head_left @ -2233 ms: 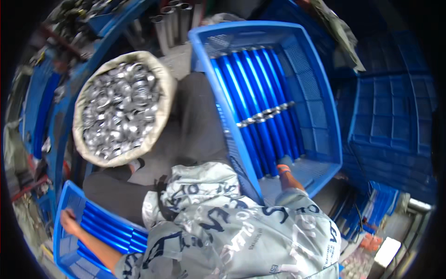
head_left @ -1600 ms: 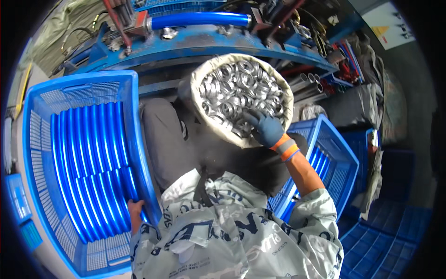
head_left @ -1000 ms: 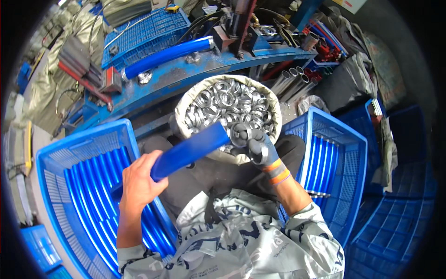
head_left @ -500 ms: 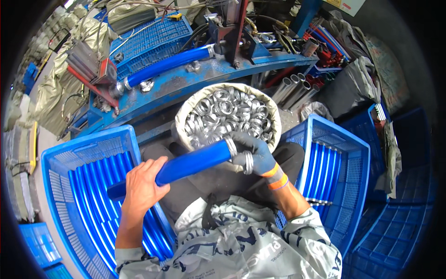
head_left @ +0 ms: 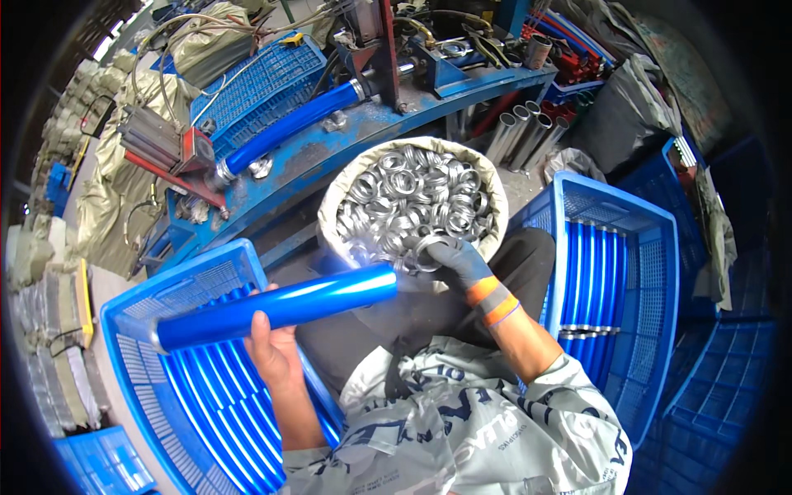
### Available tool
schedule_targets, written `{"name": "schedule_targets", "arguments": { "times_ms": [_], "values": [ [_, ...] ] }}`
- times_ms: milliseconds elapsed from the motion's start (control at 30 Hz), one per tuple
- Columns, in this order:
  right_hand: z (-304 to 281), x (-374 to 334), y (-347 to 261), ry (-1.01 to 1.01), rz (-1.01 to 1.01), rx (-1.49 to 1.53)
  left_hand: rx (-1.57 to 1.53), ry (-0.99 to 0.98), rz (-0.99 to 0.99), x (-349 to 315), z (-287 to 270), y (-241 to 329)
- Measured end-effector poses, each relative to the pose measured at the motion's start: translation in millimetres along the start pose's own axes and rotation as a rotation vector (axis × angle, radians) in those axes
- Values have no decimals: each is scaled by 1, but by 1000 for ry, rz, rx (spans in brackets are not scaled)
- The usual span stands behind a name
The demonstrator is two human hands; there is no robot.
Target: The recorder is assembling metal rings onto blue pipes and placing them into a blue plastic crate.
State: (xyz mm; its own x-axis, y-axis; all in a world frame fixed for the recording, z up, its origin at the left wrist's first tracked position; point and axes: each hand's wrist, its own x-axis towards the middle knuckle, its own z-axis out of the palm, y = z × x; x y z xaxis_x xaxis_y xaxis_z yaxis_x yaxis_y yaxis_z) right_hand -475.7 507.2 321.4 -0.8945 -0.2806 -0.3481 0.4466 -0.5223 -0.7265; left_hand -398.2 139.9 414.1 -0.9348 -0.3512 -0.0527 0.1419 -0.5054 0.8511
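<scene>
My bare left hand (head_left: 276, 342) is closed round a shiny blue tube (head_left: 280, 307), held slanting above the left crate. A silver metal ring (head_left: 155, 337) sits on the tube's left end; no ring shows on its right end, which is slightly blurred. In a dark grey glove with an orange cuff, my right hand (head_left: 459, 262) pinches a silver ring (head_left: 429, 247), apart from the tube's right end. It is at the near rim of a round, cloth-lined container (head_left: 330, 194) heaped with loose metal rings (head_left: 402, 183).
Blue tubes fill much of the left crate (head_left: 124, 309). The right crate (head_left: 657, 330) holds tubes with ringed ends. Beyond the container runs a blue metal bench (head_left: 289, 161) with another blue tube (head_left: 297, 124) clamped on it. Steel pipes (head_left: 528, 132) stand at the back right.
The tube has been turned about, so its ringed end now points left. My right hand has left that end and dropped to the container's near rim with a ring.
</scene>
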Motion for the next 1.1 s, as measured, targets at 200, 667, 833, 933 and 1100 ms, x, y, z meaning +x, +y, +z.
{"name": "schedule_targets", "arguments": {
  "times_ms": [200, 667, 833, 933, 1100],
  "values": [
    [11, -2, 5, -1, 112, 105, -156, 50, -54, -13, 5, -20],
    [53, -24, -11, -150, -257, -81, -105, 66, -9, -22, 16, -31],
    [52, -23, -16, -182, -179, -89, -96, 107, -8, -21, 10, -36],
    [42, -15, -24, -182, -260, -338, -61, 85, 8, -12, 8, -43],
    [48, 8, -36, -131, -319, -478, -122, 87, 7, 6, 1, -58]
  ]
}}
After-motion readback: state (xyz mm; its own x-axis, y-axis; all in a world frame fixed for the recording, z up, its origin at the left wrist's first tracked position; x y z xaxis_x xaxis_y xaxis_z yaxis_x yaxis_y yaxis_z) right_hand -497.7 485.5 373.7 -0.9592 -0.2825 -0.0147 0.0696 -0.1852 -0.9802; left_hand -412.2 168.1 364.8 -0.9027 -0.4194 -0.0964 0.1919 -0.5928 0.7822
